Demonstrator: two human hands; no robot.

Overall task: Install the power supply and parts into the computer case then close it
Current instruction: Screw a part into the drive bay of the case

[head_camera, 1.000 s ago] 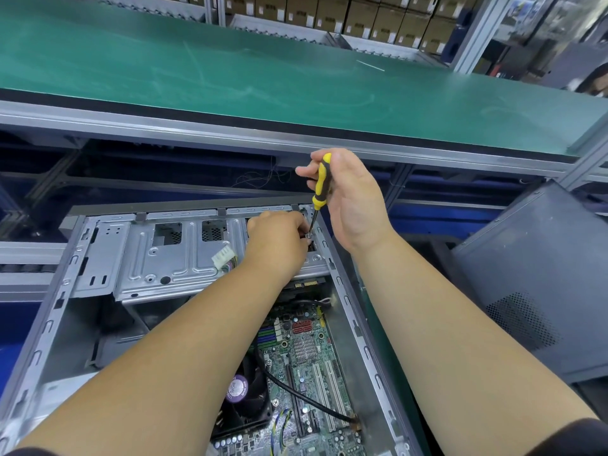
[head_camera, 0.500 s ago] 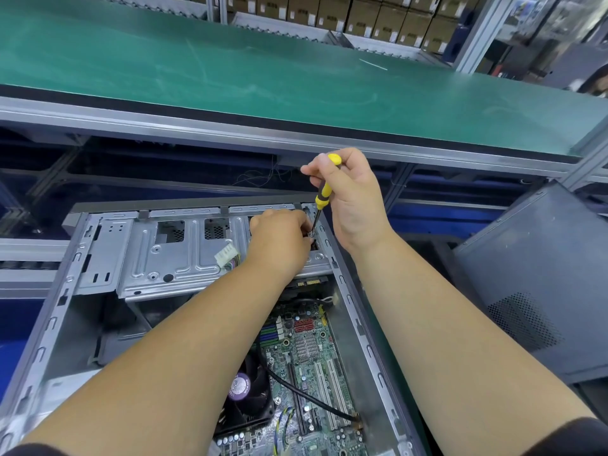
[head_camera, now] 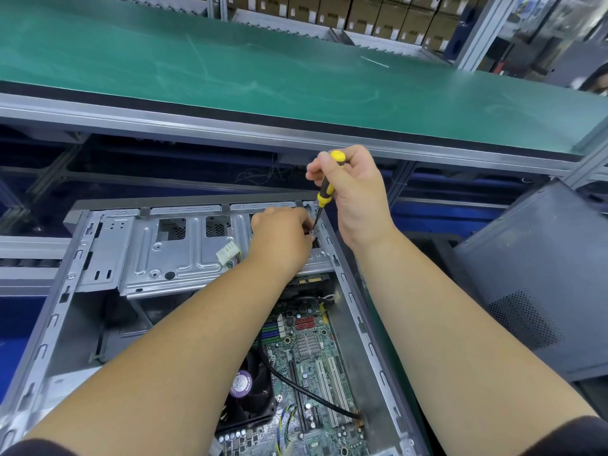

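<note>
Your left hand point(head_camera: 279, 238) hid the screwdriver point(head_camera: 324, 192) tip and whatever it pinched there. Your forearms covered much of the motherboard point(head_camera: 309, 353); the case point(head_camera: 49, 324) ran off the bottom edge, and your side panel point(head_camera: 543, 274) off the right.

Bright, even light; edges warped

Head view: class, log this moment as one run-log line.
right hand grips screwdriver | tip at drive cage corner | left hand at tip, grasp hidden | computer case open
</note>
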